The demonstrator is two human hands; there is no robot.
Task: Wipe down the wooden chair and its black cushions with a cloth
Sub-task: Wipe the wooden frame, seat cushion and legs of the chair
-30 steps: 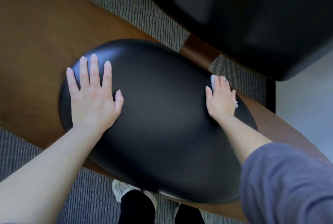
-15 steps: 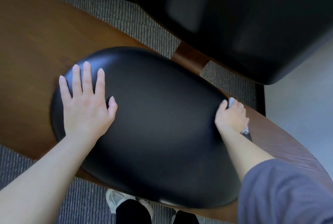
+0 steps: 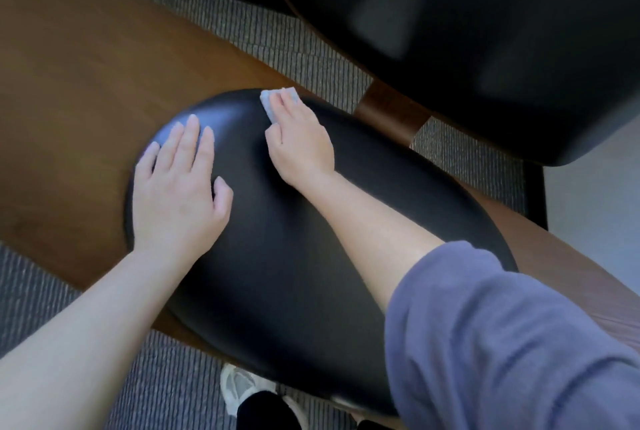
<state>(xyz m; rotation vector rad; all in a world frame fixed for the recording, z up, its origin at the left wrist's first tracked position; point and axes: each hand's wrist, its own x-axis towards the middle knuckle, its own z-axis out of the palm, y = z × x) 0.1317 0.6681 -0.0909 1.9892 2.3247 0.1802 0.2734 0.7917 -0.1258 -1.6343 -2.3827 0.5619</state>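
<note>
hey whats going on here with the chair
A person is wiping the seat cushion of a wooden chair. Their right hand presses a small pale cloth flat against the cushion's far edge. Their left hand lies flat, fingers spread, on the left part of the same cushion. Neither hand touches the back cushion or the wood.

Grey ribbed carpet [image 3: 277,38] meets pale floor [image 3: 595,194]; a white sneaker [image 3: 239,384] stands below.
</note>
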